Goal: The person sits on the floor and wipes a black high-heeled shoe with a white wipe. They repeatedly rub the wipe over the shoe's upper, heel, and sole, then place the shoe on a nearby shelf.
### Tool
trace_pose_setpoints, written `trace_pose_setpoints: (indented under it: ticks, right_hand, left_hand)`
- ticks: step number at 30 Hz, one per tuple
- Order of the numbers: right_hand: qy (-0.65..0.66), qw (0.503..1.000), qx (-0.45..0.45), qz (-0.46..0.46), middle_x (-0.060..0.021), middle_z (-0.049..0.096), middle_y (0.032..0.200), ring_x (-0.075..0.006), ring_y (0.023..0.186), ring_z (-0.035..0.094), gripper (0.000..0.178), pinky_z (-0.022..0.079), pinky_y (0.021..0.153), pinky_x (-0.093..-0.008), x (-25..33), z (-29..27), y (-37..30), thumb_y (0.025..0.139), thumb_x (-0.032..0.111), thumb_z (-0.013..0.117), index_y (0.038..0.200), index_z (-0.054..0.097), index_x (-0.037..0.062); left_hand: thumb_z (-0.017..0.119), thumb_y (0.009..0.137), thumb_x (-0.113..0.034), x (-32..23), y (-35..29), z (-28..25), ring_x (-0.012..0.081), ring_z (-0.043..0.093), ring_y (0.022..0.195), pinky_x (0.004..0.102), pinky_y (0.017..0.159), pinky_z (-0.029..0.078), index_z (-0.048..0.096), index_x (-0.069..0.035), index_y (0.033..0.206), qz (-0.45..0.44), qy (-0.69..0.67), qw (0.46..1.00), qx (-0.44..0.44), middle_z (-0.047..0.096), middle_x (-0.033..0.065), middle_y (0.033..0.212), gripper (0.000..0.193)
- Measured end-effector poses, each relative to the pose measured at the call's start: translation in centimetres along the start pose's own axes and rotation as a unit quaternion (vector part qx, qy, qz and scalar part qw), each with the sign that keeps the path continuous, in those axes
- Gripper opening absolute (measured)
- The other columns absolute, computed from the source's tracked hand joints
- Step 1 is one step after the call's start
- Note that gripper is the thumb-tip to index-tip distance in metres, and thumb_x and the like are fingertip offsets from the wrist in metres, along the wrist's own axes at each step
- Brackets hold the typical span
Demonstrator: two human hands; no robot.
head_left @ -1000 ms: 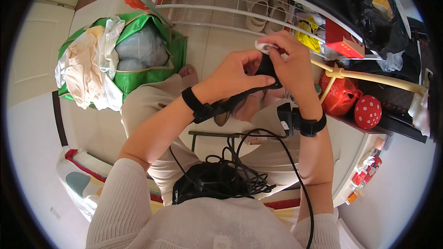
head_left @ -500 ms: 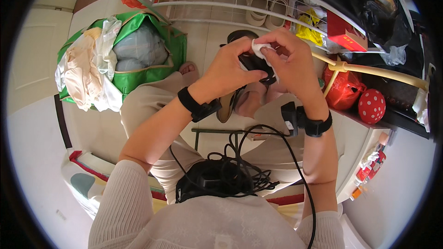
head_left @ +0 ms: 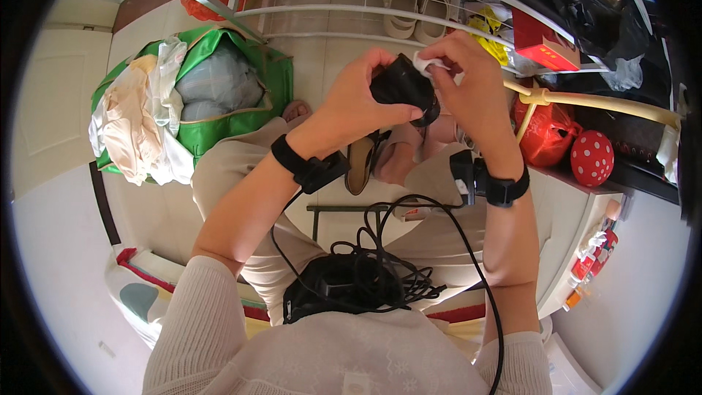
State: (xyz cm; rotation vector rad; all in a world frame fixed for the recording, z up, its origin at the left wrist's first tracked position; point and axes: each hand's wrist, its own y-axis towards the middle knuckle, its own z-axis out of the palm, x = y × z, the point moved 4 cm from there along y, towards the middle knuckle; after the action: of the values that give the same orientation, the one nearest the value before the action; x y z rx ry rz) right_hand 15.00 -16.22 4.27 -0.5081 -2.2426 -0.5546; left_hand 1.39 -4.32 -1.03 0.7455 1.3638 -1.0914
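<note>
My left hand [head_left: 340, 113] grips a black shoe [head_left: 402, 86] from the left, its thumb along the near side and its fingers behind. The shoe is held in the air, its smooth dark surface turned up. Pinched in the fingers of my right hand [head_left: 472, 91] is a crumpled white tissue [head_left: 427, 64], close against the shoe's right upper edge. Below, between my feet, another black shoe [head_left: 357, 164] with a tan inside stands on the floor.
Black cables [head_left: 380, 263] loop over a black pouch in my lap. An open green bag [head_left: 274, 77] of clothes stands at left. A white wire rack [head_left: 322, 9] with pale clogs spans the far side. Yellow tubing [head_left: 607, 108], a red bag and a dotted ball are at right.
My left hand has turned the shoe, so more of its black surface shows. The right hand with the tissue has shifted slightly right, to the shoe's edge.
</note>
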Motion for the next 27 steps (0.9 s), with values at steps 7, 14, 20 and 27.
trace_pose_setpoints:
  ticks: [7,14,20,27]
  right_hand:
    - [0.104,0.993,0.054,0.008,-0.0054,0.066,0.098,-0.0138,0.085,0.065,0.021,0.052,0.075,-0.0270,2.0,0.9,-0.4,0.086,-0.008,0.068,0.105,0.074,0.0023]
    - [0.140,0.987,0.010,0.075,-0.0055,0.067,0.097,-0.0154,0.080,0.063,0.017,0.052,0.074,-0.0291,-0.8,1.2,0.1,0.089,-0.002,0.069,0.104,0.075,0.0022]
    - [0.164,0.984,0.064,0.011,-0.0046,0.069,0.096,-0.0144,0.081,0.065,0.015,0.053,0.075,-0.0287,1.2,1.1,0.1,0.092,0.005,0.071,0.107,0.075,0.0027]
    - [0.187,0.969,0.069,0.147,0.0008,0.071,0.096,-0.0076,0.087,0.063,0.017,0.051,0.082,-0.0232,-4.8,2.1,-0.1,0.098,0.005,0.067,0.115,0.072,0.0020]
  left_hand:
    - [0.097,0.068,-0.021,-0.1,0.0,-0.7,0.0117,0.060,0.094,0.0288,0.084,0.052,0.058,-0.003,0.115,0.025,0.032,0.999,-0.022,0.065,0.0030,0.103,0.063]
    - [0.097,0.067,-0.021,-1.4,-0.5,-0.5,0.0111,0.059,0.092,0.0279,0.081,0.051,0.057,-0.005,0.111,0.055,0.042,0.997,-0.021,0.063,0.0028,0.102,0.061]
    - [0.096,0.069,-0.016,-1.4,-0.6,-0.1,0.0100,0.058,0.090,0.0278,0.080,0.051,0.057,-0.007,0.109,0.108,0.130,0.985,-0.034,0.062,0.0009,0.100,0.056]
    - [0.094,0.072,-0.010,-2.2,-0.5,-0.5,0.0110,0.059,0.100,0.0290,0.092,0.048,0.057,-0.006,0.112,0.071,0.012,0.997,0.009,0.064,0.0017,0.105,0.055]
